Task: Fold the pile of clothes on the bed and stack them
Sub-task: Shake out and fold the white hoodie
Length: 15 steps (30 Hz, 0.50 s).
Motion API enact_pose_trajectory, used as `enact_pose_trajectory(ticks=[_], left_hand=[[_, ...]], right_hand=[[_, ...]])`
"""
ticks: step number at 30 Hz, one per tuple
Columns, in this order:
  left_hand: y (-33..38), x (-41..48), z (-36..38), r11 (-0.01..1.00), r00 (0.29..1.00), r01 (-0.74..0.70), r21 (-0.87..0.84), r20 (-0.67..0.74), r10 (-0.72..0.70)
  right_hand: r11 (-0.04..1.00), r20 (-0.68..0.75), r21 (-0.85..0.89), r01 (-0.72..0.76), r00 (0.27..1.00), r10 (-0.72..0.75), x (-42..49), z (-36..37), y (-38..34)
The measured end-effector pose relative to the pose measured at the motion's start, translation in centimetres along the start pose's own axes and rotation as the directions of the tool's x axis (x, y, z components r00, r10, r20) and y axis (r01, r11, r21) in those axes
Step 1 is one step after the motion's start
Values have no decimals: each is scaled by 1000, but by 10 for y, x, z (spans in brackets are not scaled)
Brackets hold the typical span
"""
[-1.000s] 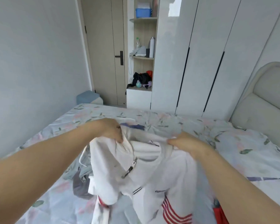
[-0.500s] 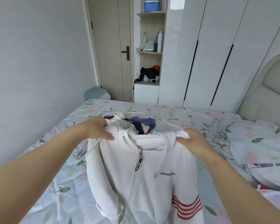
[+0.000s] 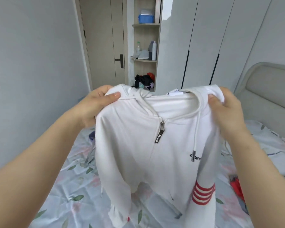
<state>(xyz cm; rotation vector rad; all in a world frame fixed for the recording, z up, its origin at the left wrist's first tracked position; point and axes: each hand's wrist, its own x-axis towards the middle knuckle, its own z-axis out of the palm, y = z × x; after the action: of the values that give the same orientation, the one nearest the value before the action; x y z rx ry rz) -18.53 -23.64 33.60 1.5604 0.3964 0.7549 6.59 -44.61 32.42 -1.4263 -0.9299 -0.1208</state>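
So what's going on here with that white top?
A person is holding a white zip hoodie up by its shoulders, the left hand gripping one and the right hand the other. It hangs full length above the floral bed, not yet folded. A red cloth lies on the bed at the right.

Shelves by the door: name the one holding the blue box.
The top shelf, under the blue box; the middle holds bottles, the lowest dark clothes.
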Motion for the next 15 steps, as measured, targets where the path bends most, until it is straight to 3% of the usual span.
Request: enact_pose_trajectory(ticks=[2,4,6,8,10,15], left_hand=[[5,3,-5,999,999,-31,-39,39,32],[-4,8,-9,977,1000,-23,211,21,19],[-23,15,-14,783,999,-34,622,35,16],[-48,19,-15,596,996,-49,801,85,-33],[-78,22,-14,539,990,-28,842,97,-99],[-135,51,1,585,984,69,808,41,-173]], right_hand=[[999,-5,-17,37,999,-37,0,-6,-8],[996,32,-77,41,999,-39,-3,-10,-4],[989,99,-147,-18,995,33,-9,-7,14],[975,175,-197,-104,975,139,-21,-2,46],[946,225,-273,-177,944,241,-33,4,82],[869,204,-371,-327,884,420,-26,16,146]])
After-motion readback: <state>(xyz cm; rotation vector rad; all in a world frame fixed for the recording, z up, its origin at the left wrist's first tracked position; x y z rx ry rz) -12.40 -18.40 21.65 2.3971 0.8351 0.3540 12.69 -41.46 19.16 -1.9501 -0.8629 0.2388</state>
